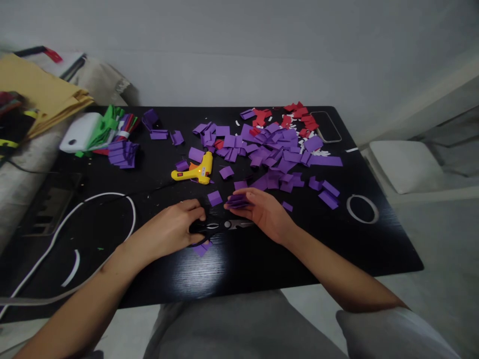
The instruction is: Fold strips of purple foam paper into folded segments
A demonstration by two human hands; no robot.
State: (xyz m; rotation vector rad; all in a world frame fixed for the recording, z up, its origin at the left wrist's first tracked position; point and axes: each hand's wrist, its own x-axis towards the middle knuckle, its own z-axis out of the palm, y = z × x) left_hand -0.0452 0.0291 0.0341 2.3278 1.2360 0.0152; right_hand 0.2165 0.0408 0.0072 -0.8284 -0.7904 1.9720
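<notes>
My left hand (pixel 178 227) curls its fingers and thumb around the dark handles of a pair of scissors (pixel 234 225). The blades point right, low over the black table. In my right hand (pixel 267 212), folded pieces of purple paper (pixel 238 201) are pinched between thumb and fingers, just above the blades. One purple square (pixel 214 198) lies between the hands, and another purple piece (pixel 201 249) sits under my left thumb. A yellow glue gun (pixel 196 170) rests on its side beyond my left hand.
A heap of purple paper pieces (pixel 275 144) spreads across the back, with red scraps (pixel 299 113) and white bits behind. White cable (pixel 132 209) loops at left. A tape ring (pixel 362 209) lies right. Green strips (pixel 107 127) and a white device (pixel 80 132) stand back left.
</notes>
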